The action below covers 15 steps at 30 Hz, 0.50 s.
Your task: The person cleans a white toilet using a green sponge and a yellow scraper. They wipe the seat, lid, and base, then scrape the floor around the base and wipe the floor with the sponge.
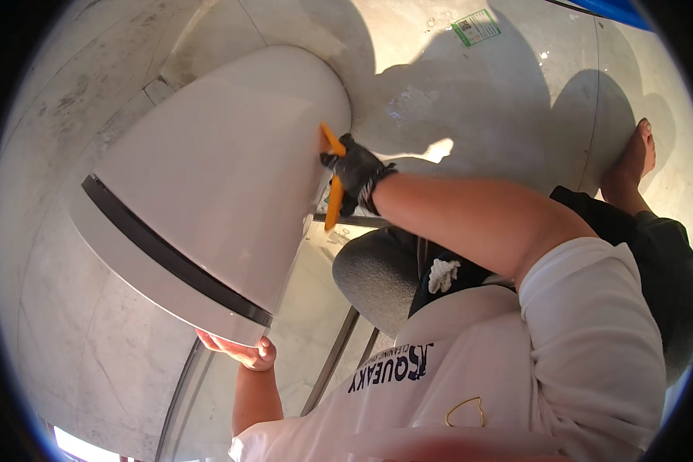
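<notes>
Gloved right hand [354, 174], closed round an orange tool [334, 202], sits nearer the rounded tip of a white fixture [223, 154] to its left, long axis slanting away rightward, while the bare left hand [244, 353], half-curled, touches the dark-banded end, grip unclear.

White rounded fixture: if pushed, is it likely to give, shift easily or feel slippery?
The white rounded fixture probably wouldn't give, since its shell looks rigid and undented. It is likely heavy, judging by its bulk beside the gloved right hand. Its smooth surface may feel slippery to the bare left hand at its edge.
</notes>
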{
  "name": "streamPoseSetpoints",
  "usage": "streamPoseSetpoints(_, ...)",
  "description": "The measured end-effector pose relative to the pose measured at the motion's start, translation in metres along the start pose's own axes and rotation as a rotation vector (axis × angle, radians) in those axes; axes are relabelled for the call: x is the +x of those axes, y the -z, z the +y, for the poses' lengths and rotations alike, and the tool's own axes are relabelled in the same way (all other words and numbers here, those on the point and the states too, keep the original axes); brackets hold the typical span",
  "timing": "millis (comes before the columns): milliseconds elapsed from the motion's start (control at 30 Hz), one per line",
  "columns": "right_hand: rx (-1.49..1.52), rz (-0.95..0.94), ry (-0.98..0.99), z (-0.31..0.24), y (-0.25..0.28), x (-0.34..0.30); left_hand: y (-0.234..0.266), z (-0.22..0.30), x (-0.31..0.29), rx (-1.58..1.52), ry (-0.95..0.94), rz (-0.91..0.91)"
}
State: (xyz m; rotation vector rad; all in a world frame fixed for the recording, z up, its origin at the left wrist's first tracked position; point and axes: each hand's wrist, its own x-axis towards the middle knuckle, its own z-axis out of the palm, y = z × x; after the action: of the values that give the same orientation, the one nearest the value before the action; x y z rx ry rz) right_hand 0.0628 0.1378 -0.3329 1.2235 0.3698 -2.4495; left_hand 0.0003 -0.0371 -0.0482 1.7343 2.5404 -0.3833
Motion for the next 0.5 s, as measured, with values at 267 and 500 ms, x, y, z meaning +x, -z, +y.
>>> streamPoseSetpoints(267,0.012,0.039,0.065,-0.001,0.007,0.02,-0.001,0.001,0.005,-0.012,0.015,-0.02)
streamPoseSetpoints(500,0.128,-0.022,-0.143,-0.01,0.016,0.019,-0.005,0.004,0.009,-0.058,0.035,0.044)
